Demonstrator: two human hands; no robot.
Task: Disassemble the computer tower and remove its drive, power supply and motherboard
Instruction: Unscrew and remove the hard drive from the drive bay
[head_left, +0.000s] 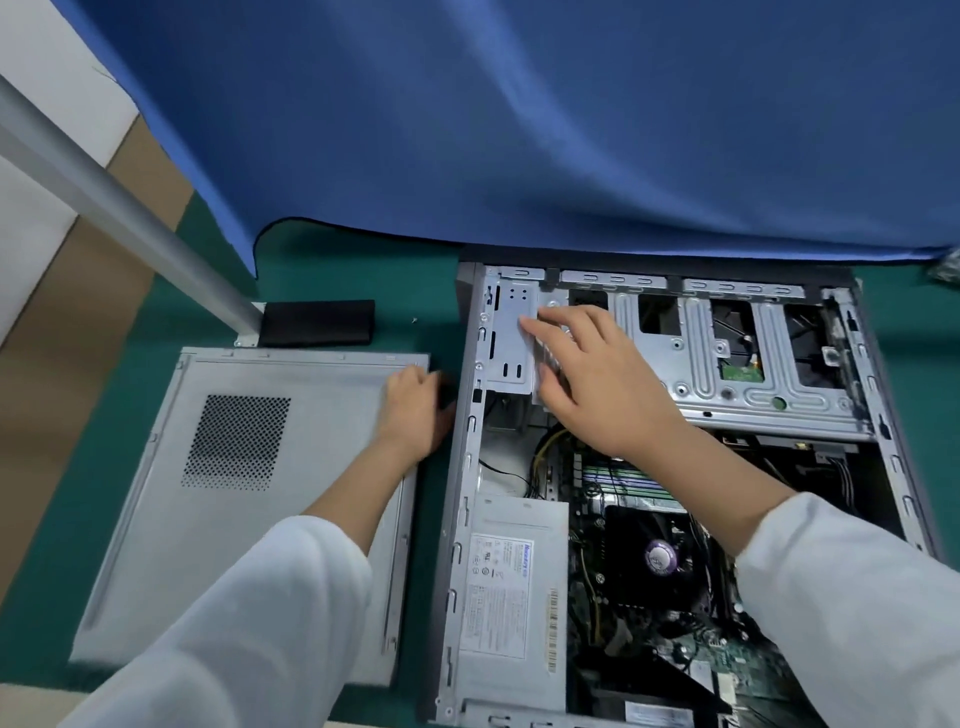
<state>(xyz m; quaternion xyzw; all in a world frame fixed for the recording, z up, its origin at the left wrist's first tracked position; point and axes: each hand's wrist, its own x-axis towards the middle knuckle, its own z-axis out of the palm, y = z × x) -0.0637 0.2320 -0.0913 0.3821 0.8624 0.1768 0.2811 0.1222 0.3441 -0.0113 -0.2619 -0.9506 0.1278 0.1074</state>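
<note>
The computer tower (670, 493) lies on its side on a green table surface (332, 270), its open side facing up. Its removed side panel (249, 499), grey with a perforated vent patch, lies flat on the table just to the left of the case.

The right hand (587, 379) reaches into the far left corner of the case. Its fingers (550, 332) are straight and spread, lying flat on a pale metal piece beside the small drive bracket (506, 338); whether that piece is a drive cannot be told, since the hand covers most of it and the area is blurred. The left hand (415, 410) rests at the right edge of the side panel, close to the case's left wall. Its fingers curl around a small dark object (445, 388), which is too hidden to name.

Inside the case, the power supply (511, 603), a grey box with a white label, sits along the left wall at the near end. To its right lies the motherboard (696, 660), with the black CPU cooler fan (649, 556) on it. The metal drive cage (727, 353) spans the far end of the case, right of the right hand.

A blue cloth (519, 130) hangs behind the table, and a black block (317, 322) sits at the foot of a grey metal post (119, 208) beyond the side panel. Both arms wear white sleeves (249, 623).
</note>
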